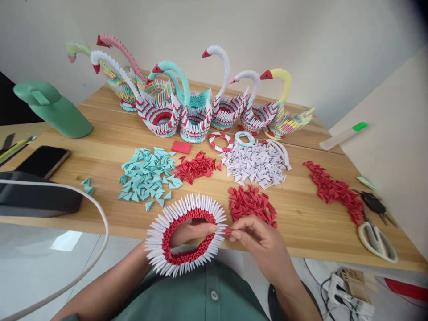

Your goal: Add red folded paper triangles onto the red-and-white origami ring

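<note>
My left hand (189, 231) reaches through a ring of folded paper pieces (158, 240), its thumb pressed on the ring's right side; the other fingers are mostly hidden behind it. White points fan outward on this ring around a red inner band. Between the thumb and fingertips of my right hand (259, 240) is a small red folded paper piece (228, 231), close against the ring's right edge. Just behind that hand lies a pile of red folded pieces (251, 204). Further back are heaps of turquoise pieces (145, 174), red pieces (195, 167) and white pieces (257, 162).
Several finished paper swans (195, 127) stand along the back of the wooden table (294, 214). A green flask (55, 109), a phone (43, 160) and a white cable (102, 211) are on the left. Scissors (377, 243), keys (373, 203) and more red pieces (334, 189) lie right.
</note>
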A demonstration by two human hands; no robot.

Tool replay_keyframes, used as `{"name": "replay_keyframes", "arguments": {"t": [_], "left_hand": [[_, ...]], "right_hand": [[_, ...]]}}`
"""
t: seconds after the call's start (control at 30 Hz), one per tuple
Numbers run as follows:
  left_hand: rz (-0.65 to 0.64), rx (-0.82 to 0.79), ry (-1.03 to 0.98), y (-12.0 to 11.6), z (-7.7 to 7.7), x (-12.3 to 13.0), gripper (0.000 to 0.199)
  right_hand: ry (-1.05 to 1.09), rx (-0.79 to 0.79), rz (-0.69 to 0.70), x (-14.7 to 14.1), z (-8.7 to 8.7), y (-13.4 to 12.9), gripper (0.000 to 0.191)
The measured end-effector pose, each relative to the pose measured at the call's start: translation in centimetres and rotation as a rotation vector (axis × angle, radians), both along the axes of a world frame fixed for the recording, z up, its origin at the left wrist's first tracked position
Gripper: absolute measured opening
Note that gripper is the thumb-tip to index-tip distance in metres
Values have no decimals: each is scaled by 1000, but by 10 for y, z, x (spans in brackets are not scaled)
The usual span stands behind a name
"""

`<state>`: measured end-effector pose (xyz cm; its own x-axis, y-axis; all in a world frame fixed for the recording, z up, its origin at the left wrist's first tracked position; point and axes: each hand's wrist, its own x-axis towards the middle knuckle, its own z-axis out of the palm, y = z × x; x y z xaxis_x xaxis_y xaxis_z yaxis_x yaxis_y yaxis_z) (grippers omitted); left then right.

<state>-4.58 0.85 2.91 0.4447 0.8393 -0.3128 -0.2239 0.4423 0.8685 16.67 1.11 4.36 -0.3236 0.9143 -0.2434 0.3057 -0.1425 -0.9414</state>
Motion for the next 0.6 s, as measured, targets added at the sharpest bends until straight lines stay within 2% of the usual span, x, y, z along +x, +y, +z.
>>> {"name": "replay_keyframes", "arguments": {"t": [0.07,0.23,0.5,0.6], "left_hand": [[6,33,41,0,0,0,31],[-74,39,86,1,3,-2,32],[-119,71,85,-1,0,0,40],[-104,83,13,-3,3,2,38]], "right_hand": [[-32,28,0,-1,4,0,11],[101,-35,22,-1,5,3,15],[159,-57,13,0,3,3,16],[163,-75,-14,-1,0,2,20]]}}
